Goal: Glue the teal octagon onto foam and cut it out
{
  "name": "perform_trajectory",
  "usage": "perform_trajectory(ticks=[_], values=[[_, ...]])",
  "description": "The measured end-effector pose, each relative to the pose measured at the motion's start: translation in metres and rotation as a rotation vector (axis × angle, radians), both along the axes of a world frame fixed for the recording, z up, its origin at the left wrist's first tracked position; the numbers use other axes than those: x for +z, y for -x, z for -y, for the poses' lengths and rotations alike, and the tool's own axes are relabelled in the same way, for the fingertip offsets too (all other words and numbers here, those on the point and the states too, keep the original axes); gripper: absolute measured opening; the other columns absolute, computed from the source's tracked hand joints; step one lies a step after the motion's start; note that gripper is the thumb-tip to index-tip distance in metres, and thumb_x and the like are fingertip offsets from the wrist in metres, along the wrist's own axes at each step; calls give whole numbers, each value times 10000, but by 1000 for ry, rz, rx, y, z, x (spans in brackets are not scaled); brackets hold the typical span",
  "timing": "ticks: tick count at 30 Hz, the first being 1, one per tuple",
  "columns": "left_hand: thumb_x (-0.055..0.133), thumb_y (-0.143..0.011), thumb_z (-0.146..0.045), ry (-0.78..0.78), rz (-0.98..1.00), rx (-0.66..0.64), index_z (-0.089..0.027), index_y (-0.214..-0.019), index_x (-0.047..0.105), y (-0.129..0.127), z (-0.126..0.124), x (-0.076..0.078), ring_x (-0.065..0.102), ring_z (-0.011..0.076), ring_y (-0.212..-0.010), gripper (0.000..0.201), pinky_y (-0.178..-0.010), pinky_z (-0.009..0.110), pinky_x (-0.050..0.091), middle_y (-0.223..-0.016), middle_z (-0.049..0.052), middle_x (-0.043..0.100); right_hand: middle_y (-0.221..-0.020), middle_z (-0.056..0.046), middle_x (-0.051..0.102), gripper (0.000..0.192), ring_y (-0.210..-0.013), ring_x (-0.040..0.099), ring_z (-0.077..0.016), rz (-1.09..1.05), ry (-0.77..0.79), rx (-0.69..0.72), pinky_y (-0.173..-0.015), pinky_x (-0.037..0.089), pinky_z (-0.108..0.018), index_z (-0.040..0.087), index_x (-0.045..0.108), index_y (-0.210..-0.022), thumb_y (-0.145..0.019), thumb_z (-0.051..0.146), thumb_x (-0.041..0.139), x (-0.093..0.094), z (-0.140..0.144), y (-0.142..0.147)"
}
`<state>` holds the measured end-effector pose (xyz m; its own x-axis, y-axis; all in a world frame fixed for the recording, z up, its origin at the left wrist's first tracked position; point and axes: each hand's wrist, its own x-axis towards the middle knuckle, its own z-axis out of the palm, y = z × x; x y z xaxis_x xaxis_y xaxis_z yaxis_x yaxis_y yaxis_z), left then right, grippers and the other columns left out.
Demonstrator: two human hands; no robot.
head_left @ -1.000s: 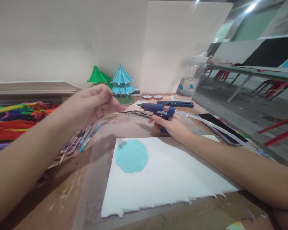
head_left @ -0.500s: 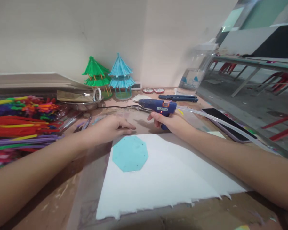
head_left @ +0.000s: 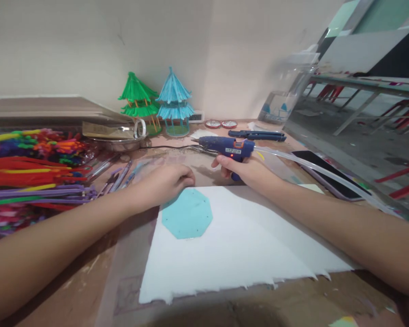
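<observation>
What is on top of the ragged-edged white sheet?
A light-blue octagon with small dark dots, at the left. The left hand hides its upper-left edge; the right forearm hides part of the right side of the white sheet, so anything there cannot be seen.

One left hand (head_left: pixel 165 182), one right hand (head_left: pixel 236 168). One glue gun (head_left: pixel 221 146), one glue stick (head_left: pixel 279 153). One blue octagon (head_left: pixel 188 215), one white sheet (head_left: pixel 248 247). Two model towers (head_left: pixel 174 91), two red-rimmed discs (head_left: pixel 213 124), one phone (head_left: pixel 342 190), one metal bowl (head_left: pixel 119 145).

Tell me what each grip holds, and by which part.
The right grip holds the blue glue gun by its handle. Whether the left grip, at the far-left edge of the light-blue octagon, holds anything cannot be told.
</observation>
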<state>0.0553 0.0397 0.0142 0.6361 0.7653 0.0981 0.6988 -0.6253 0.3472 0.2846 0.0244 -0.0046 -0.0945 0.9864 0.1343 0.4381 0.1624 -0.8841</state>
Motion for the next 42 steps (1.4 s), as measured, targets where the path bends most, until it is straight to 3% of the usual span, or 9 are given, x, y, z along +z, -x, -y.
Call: perform_trajectory(ticks=[5, 7, 10, 12, 16, 20, 31, 37, 42], values=[[655, -818, -294, 566, 521, 208, -172, -771, 652, 5, -10, 1, 709, 174, -715, 131, -717, 314, 584, -758, 26, 747, -622, -14, 619, 332, -630, 596, -177, -32, -11, 16, -621, 450, -292, 213, 718, -793, -835, 526, 617, 0, -1, 0], [775, -721, -287, 657, 653, 247, -168, -768, 657, 8, -14, 1, 712, 168, -711, 174, -724, 313, 593, -752, 25, 748, -613, -11, 616, 319, -619, 590, -172, -31, -16, 14, -613, 448, -289, 210, 725, -793, -843, 505, 613, 0, -1, 0], [832, -651, -275, 623, 681, 254, -177, -784, 686, 12, -16, 2, 709, 163, -706, 221, -714, 295, 593, -732, 8, 746, -621, -7, 624, 312, -620, 594, -163, -17, -21, 5, -618, 454, -279, 206, 735, -811, -853, 490, 613, -1, -1, 0], [781, -703, -301, 538, 536, 227, -190, -828, 729, 13, -15, 5, 701, 166, -691, 175, -683, 278, 581, -726, 0, 749, -626, -4, 624, 308, -621, 594, -156, -11, -19, 5, -626, 455, -272, 201, 735, -818, -860, 481, 612, 0, 0, 0], [620, -845, -349, 228, 130, 1, -223, -913, 796, 12, -10, 10, 708, 192, -806, 227, -759, 275, 544, -871, 18, 788, -634, -3, 610, 303, -624, 578, -143, -5, 5, 3, -623, 446, -256, 178, 727, -833, -881, 451, 604, 4, 3, 1], [580, -883, -327, 89, 21, -149, -236, -994, 796, 8, -7, 6, 701, 194, -925, 259, -855, 274, 505, -998, 35, 785, -634, -7, 612, 290, -631, 575, -136, -1, 14, -4, -612, 443, -244, 155, 722, -837, -897, 413, 605, 7, 5, 3], [547, -860, -229, -27, -13, -29, -182, -801, 736, -3, -1, -4, 670, 197, -813, 203, -768, 284, 502, -846, 50, 755, -625, -9, 624, 315, -615, 587, -154, -11, -10, -3, -592, 451, -267, 187, 728, -810, -849, 478, 614, 0, -1, 0], [556, -861, -270, 346, 332, 170, -168, -800, 682, 12, -18, 3, 604, 121, -529, 172, -516, 222, 485, -654, 10, 695, -605, -6, 629, 312, -600, 597, -156, -20, -32, 13, -591, 469, -272, 199, 731, -792, -833, 492, 631, 1, 1, 1], [758, -706, -252, 465, 617, 332, -158, -833, 723, 31, -32, 27, 680, 129, -604, 162, -627, 249, 585, -774, 43, 767, -618, -15, 645, 319, -598, 608, -163, -66, 16, -2, -570, 492, -272, 194, 725, -784, -792, 506, 662, 4, 1, 4]])
